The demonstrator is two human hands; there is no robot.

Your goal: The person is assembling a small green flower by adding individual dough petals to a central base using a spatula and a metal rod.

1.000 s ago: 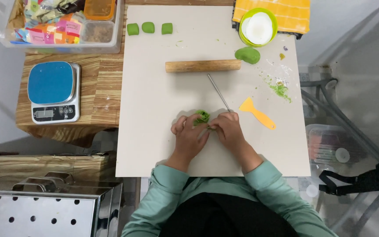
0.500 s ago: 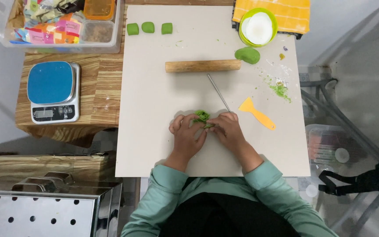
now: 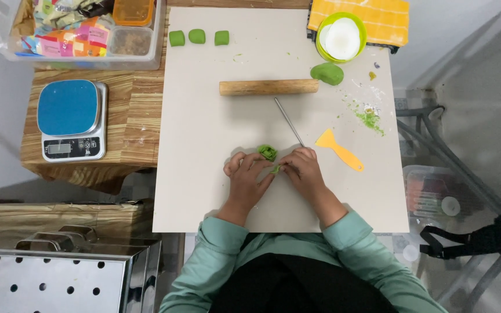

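While your left hand (image 3: 246,181) and right hand (image 3: 304,171) pinched a green dough strip (image 3: 275,169) mid-frame, the folded dough piece (image 3: 267,152), earlier between your fingers, lay freed above.

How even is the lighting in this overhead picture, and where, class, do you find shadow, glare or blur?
Head view: soft, even light on the pale mat; faint shadows beside the rolling pin and beneath both hands, left hand, right hand; no strong glare; the green dough piece is sharp, the glass and floor at right look hazier.
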